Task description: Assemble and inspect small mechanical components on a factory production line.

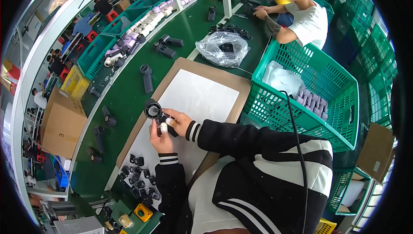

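Both of my hands hold a black handheld device [152, 109] with a round, ring-shaped head and a short handle, like a small fan or hair dryer. My left hand [161, 140] is closed on it from below, just under the round head. My right hand [180, 123] grips the handle from the right, its thumb along it. Pale covers wrap some of my fingertips. Under my hands lies a white sheet [206, 94] on a brown cardboard board [244, 88]. Beside my left forearm, small black plastic parts [140, 180] are heaped on the sheet.
Similar black devices [146, 79] lie along the green bench [124, 100]. A clear plastic bag [222, 49] sits beyond the board. At right stands a green crate [301, 100] with lilac parts; a black cable [297, 139] crosses it. A co-worker [301, 19] sits at far right.
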Demonstrator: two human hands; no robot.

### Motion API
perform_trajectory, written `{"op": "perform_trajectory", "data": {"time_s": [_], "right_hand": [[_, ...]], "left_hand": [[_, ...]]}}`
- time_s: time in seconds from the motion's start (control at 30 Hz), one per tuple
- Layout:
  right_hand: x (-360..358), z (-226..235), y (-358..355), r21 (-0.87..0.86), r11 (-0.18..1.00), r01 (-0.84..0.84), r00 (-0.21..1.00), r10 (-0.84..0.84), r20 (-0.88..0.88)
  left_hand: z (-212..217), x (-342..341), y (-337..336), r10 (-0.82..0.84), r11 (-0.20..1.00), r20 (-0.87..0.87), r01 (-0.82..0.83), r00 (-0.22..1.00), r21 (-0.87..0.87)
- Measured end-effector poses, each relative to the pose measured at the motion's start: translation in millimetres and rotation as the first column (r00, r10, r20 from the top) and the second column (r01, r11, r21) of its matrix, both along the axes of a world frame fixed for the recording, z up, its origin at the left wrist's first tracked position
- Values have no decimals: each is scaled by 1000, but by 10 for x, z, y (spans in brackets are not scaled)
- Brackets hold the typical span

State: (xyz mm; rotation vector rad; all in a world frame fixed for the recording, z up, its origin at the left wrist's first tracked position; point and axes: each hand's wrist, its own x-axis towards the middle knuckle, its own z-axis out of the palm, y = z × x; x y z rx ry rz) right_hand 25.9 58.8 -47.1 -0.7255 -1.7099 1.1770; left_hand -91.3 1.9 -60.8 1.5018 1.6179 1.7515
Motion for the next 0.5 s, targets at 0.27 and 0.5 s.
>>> {"op": "perform_trajectory", "data": {"time_s": [0.27,0.5], "right_hand": [[-99,-120,111,-164,951,-261,938,211,-275],[-275,-388,68,-300,894,-332,892,194,-409]], "left_hand": [[114,46,24,14,998,162,-23,987,50],[46,-62,-32,-21,999,208,13,978,40]]}}
